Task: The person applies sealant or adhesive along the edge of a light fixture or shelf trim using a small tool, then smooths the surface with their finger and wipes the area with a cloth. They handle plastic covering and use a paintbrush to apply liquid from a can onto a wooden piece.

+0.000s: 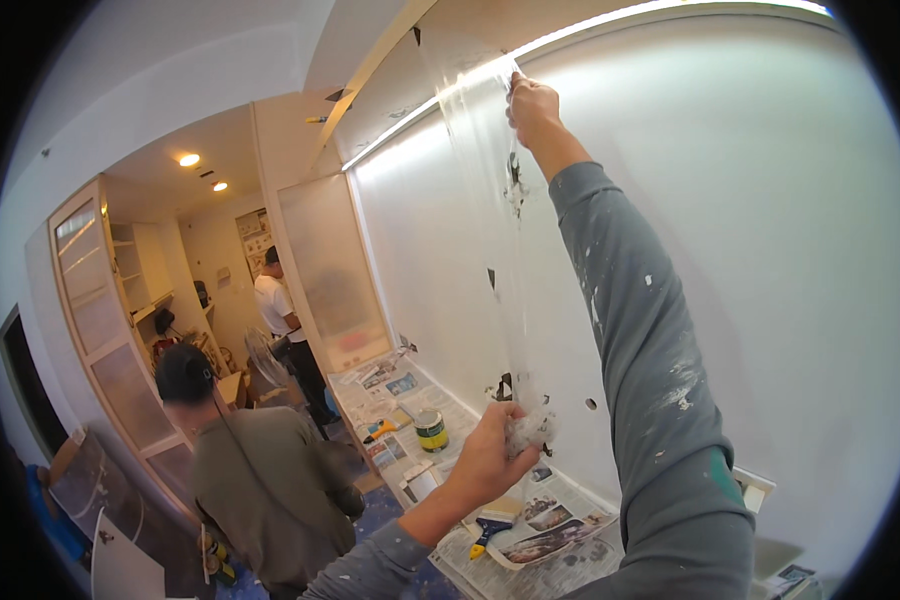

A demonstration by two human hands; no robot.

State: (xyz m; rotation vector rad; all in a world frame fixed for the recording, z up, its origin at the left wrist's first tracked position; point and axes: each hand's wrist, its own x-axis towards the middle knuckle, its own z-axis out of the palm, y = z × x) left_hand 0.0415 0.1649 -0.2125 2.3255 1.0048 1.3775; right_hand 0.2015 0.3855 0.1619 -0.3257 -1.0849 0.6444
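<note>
The transparent film (513, 260) hung as a long, loose strip in front of the white wall (730, 210), between the person's two hands, with dark scraps caught along it. Its top was pinched between the thumb and fingers of the right hand (533, 105), raised right up by the light strip (390, 133); the exact fingertip contact was too small to make out. Lower down, the left hand (482, 458) curled its thumb and fingers around a crumpled wad (532, 428) of film.

Such thin stuff would likely tear under a jerk, so a slow, even draw from the upper pinch seemed best, close to the edge and away from the light. The lower hand did well to gather the slack into a compact ball, as a trailing end could snag the tin (431, 432) or the blue-and-yellow brush (492, 523) on the newspaper-covered desk (595, 560) beneath. Farther left on it lay an orange-handled brush (381, 431). With a co-worker in a dark cap (270, 490) standing near, elbows were best kept in.
</note>
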